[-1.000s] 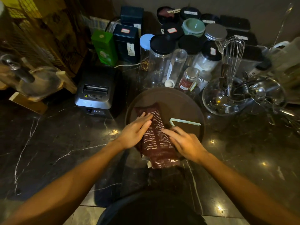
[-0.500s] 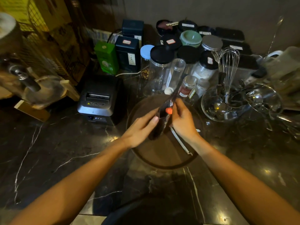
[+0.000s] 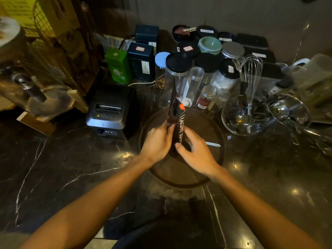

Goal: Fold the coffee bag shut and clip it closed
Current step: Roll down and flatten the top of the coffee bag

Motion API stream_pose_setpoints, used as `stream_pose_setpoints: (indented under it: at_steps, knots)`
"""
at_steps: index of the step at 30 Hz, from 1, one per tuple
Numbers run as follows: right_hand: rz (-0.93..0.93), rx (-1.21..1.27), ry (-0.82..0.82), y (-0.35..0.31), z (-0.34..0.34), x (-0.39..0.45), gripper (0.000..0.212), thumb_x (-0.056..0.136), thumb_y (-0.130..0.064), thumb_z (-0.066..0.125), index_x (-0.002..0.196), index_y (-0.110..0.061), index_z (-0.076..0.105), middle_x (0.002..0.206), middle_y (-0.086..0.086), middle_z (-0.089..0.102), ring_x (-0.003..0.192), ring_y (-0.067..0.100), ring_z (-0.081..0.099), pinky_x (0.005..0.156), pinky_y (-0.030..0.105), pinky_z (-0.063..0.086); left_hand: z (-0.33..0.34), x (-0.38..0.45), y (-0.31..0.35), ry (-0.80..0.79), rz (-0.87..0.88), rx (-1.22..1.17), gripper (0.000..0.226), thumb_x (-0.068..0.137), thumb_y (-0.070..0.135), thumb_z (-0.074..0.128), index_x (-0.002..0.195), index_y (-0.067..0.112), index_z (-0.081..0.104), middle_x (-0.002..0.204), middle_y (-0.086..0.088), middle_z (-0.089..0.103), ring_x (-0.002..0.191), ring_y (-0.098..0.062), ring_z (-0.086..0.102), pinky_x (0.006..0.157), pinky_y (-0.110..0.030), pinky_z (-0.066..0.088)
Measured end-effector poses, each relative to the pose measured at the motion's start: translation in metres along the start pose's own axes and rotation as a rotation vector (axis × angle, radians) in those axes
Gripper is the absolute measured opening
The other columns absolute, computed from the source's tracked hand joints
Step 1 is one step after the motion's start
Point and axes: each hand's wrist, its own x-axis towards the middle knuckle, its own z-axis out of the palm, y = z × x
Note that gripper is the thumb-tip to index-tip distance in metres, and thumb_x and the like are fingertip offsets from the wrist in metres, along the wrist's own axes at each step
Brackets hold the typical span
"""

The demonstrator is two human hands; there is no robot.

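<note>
A dark brown coffee bag [image 3: 177, 115] with white lettering and an orange mark stands upright on the round dark tray [image 3: 212, 162]. Its top points up toward the jars. My left hand [image 3: 156, 142] grips the bag's lower left side. My right hand [image 3: 195, 151] touches its lower right side with fingers spread. A pale long clip [image 3: 212, 144] lies on the tray just right of my right hand, partly hidden by it.
A black receipt printer [image 3: 111, 112] sits left of the tray. Jars and tins [image 3: 179, 69] crowd the back of the dark marble counter. A glass bowl [image 3: 246, 117] with a whisk and spoons stands to the right.
The bag went from lying flat under both hands to standing upright on the tray. My hands slid from its top down to its lower sides.
</note>
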Motion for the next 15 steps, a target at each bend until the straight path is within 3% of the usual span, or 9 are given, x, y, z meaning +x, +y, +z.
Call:
stream_pose_setpoints:
  at_steps: [3, 6, 10, 12, 15]
  knots:
    - [-0.035, -0.171, -0.025, 0.002, 0.009, 0.003, 0.061, 0.099, -0.03, 0.058, 0.155, -0.024, 0.036, 0.153, 0.0, 0.051, 0.141, 0.017, 0.049, 0.115, 0.041, 0.043, 0.001, -0.003, 0.016, -0.046, -0.01, 0.012, 0.028, 0.107, 0.027, 0.039, 0.109, 0.011, 0.062, 0.098, -0.014, 0.076, 0.093, -0.034, 0.073, 0.078, -0.038, 0.053]
    - [-0.029, -0.159, 0.011, 0.001, 0.011, 0.006, 0.058, 0.098, -0.022, 0.063, 0.151, -0.021, 0.039, 0.145, 0.003, 0.054, 0.134, 0.02, 0.053, 0.11, 0.043, 0.047, 0.001, -0.004, 0.025, -0.114, -0.008, 0.02, 0.037, 0.109, 0.036, 0.032, 0.11, 0.014, 0.061, 0.102, -0.011, 0.075, 0.097, -0.031, 0.072, 0.077, -0.032, 0.046]
    - [-0.009, -0.027, 0.047, -0.001, 0.01, 0.008, 0.051, 0.099, -0.019, 0.062, 0.147, -0.021, 0.045, 0.14, 0.002, 0.061, 0.131, 0.015, 0.057, 0.109, 0.035, 0.048, -0.004, -0.003, 0.03, -0.138, -0.006, 0.09, 0.043, 0.107, 0.045, 0.029, 0.118, 0.017, 0.061, 0.108, -0.01, 0.075, 0.103, -0.033, 0.071, 0.085, -0.039, 0.05]
    - [0.041, 0.037, 0.064, 0.001, 0.008, 0.009, 0.044, 0.101, -0.021, 0.06, 0.144, -0.022, 0.05, 0.136, 0.001, 0.066, 0.128, 0.013, 0.06, 0.107, 0.036, 0.049, -0.008, 0.001, 0.026, -0.137, -0.006, 0.108, 0.046, 0.104, 0.054, 0.032, 0.127, 0.024, 0.058, 0.103, -0.001, 0.075, 0.103, -0.027, 0.072, 0.084, -0.036, 0.052]
    - [0.117, 0.119, 0.076, 0.007, 0.001, 0.011, 0.033, 0.101, -0.024, 0.061, 0.134, -0.03, 0.057, 0.125, -0.006, 0.071, 0.12, 0.007, 0.064, 0.106, 0.042, 0.051, -0.021, 0.013, 0.015, -0.125, -0.02, -0.143, 0.053, 0.1, 0.061, 0.04, 0.147, 0.038, 0.044, 0.124, 0.01, 0.07, 0.119, -0.012, 0.067, 0.102, -0.039, 0.053]
